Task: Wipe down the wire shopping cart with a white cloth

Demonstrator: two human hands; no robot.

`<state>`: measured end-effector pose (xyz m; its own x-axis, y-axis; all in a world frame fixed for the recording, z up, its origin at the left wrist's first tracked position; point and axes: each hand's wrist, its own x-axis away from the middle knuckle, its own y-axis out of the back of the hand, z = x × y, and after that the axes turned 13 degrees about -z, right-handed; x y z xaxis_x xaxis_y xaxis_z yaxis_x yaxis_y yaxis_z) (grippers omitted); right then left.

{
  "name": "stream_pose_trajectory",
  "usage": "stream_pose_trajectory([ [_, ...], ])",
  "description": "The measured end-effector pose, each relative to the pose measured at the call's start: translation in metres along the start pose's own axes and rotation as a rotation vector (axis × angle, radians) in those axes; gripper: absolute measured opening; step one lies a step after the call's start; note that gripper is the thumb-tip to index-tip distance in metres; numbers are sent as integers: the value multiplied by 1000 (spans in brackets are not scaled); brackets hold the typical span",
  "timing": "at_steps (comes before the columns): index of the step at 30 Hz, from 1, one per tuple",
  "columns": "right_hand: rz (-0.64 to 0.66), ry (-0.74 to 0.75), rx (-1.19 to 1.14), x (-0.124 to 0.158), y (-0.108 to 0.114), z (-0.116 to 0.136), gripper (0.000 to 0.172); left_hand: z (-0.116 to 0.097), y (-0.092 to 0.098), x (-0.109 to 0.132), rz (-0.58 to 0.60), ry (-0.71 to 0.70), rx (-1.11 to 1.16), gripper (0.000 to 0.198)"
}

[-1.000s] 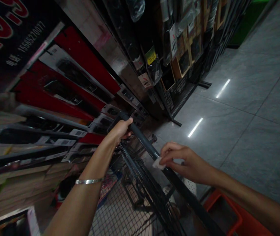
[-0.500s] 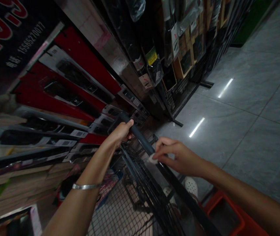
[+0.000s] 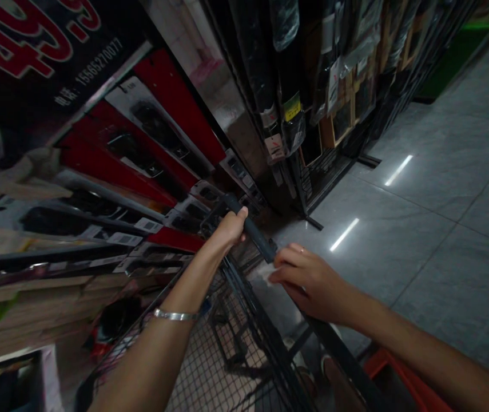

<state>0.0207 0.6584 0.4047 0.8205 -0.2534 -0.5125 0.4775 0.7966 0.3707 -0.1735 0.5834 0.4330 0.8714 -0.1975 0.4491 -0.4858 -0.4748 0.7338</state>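
My left hand (image 3: 232,226) is wrapped round the dark handle bar (image 3: 257,237) of a shopping cart near its far end, thumb on top. A silver bangle (image 3: 175,315) circles that wrist. My right hand (image 3: 313,280) rests on the same bar, closer to me, with its fingers pinched together. A small white wad (image 3: 273,276), perhaps tissue, shows just below its fingertips; most of it is hidden. Beneath the bar is the cart's black wire basket (image 3: 201,366).
Belts in packaging hang on a red display rack (image 3: 162,74) at left, close to the cart. Bagged goods and wooden-framed items (image 3: 338,123) hang on a black rack ahead. Grey tiled floor (image 3: 433,229) lies at right. An orange basket (image 3: 402,372) sits below my right arm.
My right hand has come down from above onto the bar, and less of the white wad shows. My left hand keeps its grip. The view has shifted slightly.
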Motion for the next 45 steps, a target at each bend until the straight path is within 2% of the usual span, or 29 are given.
stream_pose_trajectory([
  [5, 108, -33, 92, 39, 18, 36, 30, 4, -6, 1, -81, -94, -46, 39],
  [8, 109, 36, 242, 56, 14, 54, 24, 10, -4, 9, -168, -204, -76, 35],
  [10, 89, 42, 315, 64, 8, 65, 23, 19, 1, 22, -251, -306, -76, 27],
  [13, -11, -76, 291, 70, 2, 80, 29, 47, 13, 56, -378, -449, -19, 29],
  [16, -135, -239, 155, 62, -5, 91, 30, 97, 17, 103, -484, -497, 118, 34],
  [17, -156, -287, 107, 57, -9, 92, 30, 116, 12, 120, -517, -473, 185, 35],
  [19, -147, -342, 29, 43, -20, 91, 29, 153, -7, 154, -499, -359, 234, 37],
  [22, -61, -367, -14, 22, -47, 76, 29, 193, -57, 200, -454, -253, 259, 43],
  [24, -12, -391, 5, 10, -67, 61, 28, 205, -92, 221, -421, -248, 218, 47],
  [26, 18, -410, 30, 0, -84, 44, 26, 206, -116, 232, -318, -271, 169, 50],
  [28, -6, -387, 59, -10, -96, 29, 23, 200, -121, 235, -283, -248, 123, 51],
  [30, -48, -334, 89, -22, -103, 17, 20, 191, -112, 233, -260, -219, 87, 46],
  [33, -68, -265, 127, -47, -113, 3, 21, 179, -89, 229, -173, -237, 104, 31],
  [38, -78, -212, 178, -85, -134, -15, 25, 172, -69, 225, -48, -201, 182, 37],
  [41, -64, -206, 190, -86, -136, -15, 25, 171, -67, 222, -11, -190, 209, 44],
  [45, 27, -195, 169, -60, -116, 0, 21, 174, -67, 218, 35, -198, 229, 58],
])
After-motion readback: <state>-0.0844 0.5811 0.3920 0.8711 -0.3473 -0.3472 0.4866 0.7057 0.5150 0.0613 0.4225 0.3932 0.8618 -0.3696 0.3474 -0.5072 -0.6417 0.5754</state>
